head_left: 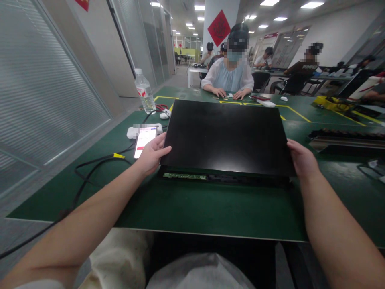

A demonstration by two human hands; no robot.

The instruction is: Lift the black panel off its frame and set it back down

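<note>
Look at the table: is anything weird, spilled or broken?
I see nothing spilled or broken. One thing looks odd: a green circuit strip shows uncovered just below the near edge of the black panel; such parts usually sit hidden inside.

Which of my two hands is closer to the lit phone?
Your left hand, at the black panel's left edge, partly overlapping the phone in this view. Your right hand is at the opposite edge, farther away.
</note>
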